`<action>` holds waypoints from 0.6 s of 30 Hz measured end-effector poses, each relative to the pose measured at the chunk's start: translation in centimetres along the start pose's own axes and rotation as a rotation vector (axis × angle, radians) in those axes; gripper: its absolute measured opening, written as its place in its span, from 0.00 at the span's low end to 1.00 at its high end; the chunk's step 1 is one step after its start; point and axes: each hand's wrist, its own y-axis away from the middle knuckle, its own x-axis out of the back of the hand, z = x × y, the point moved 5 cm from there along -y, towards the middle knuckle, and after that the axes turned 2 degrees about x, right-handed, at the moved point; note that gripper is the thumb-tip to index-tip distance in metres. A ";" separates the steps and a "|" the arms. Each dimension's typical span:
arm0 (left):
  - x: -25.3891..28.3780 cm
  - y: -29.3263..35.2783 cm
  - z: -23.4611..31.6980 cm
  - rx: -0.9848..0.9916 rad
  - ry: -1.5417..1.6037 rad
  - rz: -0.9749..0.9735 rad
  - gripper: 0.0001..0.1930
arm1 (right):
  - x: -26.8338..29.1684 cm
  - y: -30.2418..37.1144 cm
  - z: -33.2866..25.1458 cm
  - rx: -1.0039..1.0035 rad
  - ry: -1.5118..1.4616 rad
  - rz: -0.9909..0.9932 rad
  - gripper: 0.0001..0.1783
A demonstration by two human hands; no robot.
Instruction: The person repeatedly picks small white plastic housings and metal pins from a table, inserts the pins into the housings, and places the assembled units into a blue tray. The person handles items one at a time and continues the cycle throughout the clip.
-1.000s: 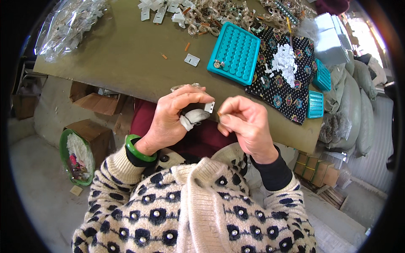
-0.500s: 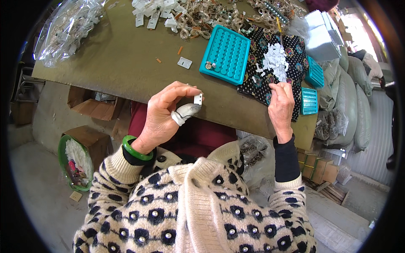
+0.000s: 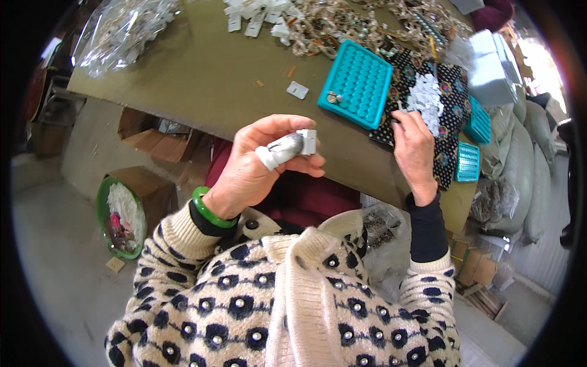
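Observation:
My left hand, with a white covering on one finger and a green bangle at the wrist, pinches a small white card in front of the table's edge. My right hand is closed at the fingertips, beside a heap of small white paper pieces. That heap lies on a dark polka-dot cloth. What the right fingertips hold, if anything, is too small to make out. Left of the cloth is a teal tray with round hollows; a small shiny metallic piece sits in it.
Another white card lies on the table. Tangled beige bands and a clear plastic bag spread along its far side. Smaller teal trays and a white stack stand right. A green basin is on the floor left.
My left hand has turned the card, and its fingers have shifted around it. My right hand has drawn back from the heap's near edge toward its left side. The whole view has shifted.

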 end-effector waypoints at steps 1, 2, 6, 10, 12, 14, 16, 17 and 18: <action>0.0 0.0 -0.1 0.010 0.038 -0.024 0.14 | 0.0 0.0 0.2 -0.001 -0.004 -0.024 0.07; 0.0 0.1 -0.3 0.009 0.041 -0.023 0.15 | 0.0 0.0 0.4 -0.008 -0.010 -0.049 0.07; 0.2 -0.1 -0.6 0.036 0.094 -0.050 0.16 | 0.2 -0.3 0.8 -0.080 -0.055 -0.094 0.05; 0.1 0.1 -0.5 0.044 0.133 -0.025 0.14 | 0.9 0.3 -0.6 -0.394 -0.362 -0.100 0.02; -0.1 0.1 -0.6 0.052 0.143 -0.009 0.13 | 1.3 0.9 -3.4 -0.385 -0.726 -0.038 0.02; -0.2 0.1 -0.7 0.067 0.136 -0.009 0.13 | 0.9 1.1 -6.3 -0.305 -0.815 -0.013 0.01; -0.2 0.2 -0.8 0.083 0.159 -0.008 0.14 | 0.1 1.0 -8.9 -0.207 -0.899 0.016 0.03; -0.2 0.3 -0.8 0.088 0.170 -0.007 0.14 | -0.2 0.8 -9.9 -0.135 -0.909 0.033 0.04; -0.1 0.4 -0.8 0.091 0.169 -0.008 0.14 | -0.6 0.8 -10.7 -0.115 -0.986 0.063 0.05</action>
